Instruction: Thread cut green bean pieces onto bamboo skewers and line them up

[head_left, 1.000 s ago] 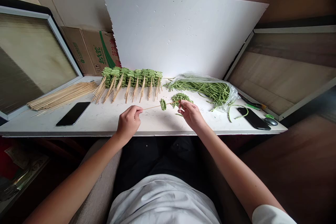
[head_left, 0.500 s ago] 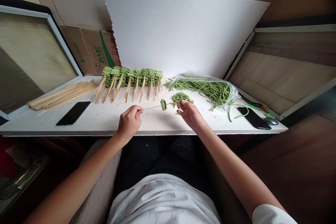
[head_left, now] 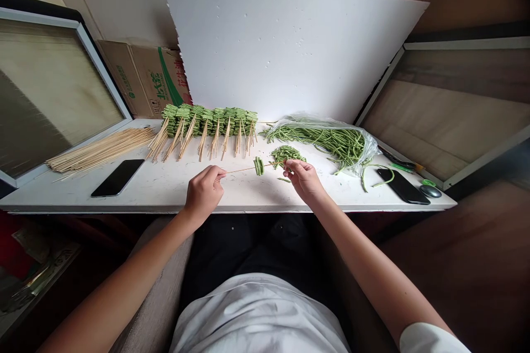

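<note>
Far left, a loose bundle of bare bamboo skewers [head_left: 101, 151] on a white tabletop [head_left: 124, 201], a black smartphone [head_left: 118, 177] just beside it. Behind, a tight row of loaded skewers [head_left: 209, 122], points toward the table's near edge. Next, the left hand [head_left: 203, 193], fingers closed around the blunt end of one bamboo skewer [head_left: 244, 169], its long axis almost level and running right. On that skewer, a short stack of cut green beans [head_left: 259, 166], nearer the right hand [head_left: 304, 181] than the left. Right fingers [head_left: 290, 164] in a narrow pinch at the skewer's tip, probably on a bean piece, though too small to tell for sure. Just behind, a heap of cut beans [head_left: 285, 154]. Farther right, long beans in a plastic bag [head_left: 327, 143], then a second smartphone [head_left: 402, 186] and a computer mouse [head_left: 430, 191].
</note>
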A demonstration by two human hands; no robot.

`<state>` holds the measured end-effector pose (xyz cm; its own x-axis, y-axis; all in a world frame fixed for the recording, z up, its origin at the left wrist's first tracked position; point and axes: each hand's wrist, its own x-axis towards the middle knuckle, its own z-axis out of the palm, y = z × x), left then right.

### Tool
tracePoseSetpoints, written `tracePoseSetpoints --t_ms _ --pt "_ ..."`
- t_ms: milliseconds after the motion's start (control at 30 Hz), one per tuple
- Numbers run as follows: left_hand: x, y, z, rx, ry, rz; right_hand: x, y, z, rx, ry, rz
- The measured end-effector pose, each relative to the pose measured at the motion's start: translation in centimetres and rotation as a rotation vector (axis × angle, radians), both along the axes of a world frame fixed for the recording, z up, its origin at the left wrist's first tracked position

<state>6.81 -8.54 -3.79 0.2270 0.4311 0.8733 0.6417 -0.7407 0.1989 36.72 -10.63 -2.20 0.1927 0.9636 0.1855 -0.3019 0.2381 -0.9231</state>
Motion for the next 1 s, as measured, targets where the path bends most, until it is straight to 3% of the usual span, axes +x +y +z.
tracePoseSetpoints --t_ms 467,667,1000 --pt "0.08 -0.38 0.41 0.054 0.023 0.019 -0.27 -0.48 0.29 0.038 -0.081 -0.052" --pt "-0.01 -0.22 0.55 -0.025 -0.030 0.011 -0.42 -0.62 0.76 -0.004 -0.025 -0.051" --pt "-0.17 -0.19 0.65 0.003 0.016 0.035 -0.31 -0.29 -0.18 -0.018 -0.138 -0.076"
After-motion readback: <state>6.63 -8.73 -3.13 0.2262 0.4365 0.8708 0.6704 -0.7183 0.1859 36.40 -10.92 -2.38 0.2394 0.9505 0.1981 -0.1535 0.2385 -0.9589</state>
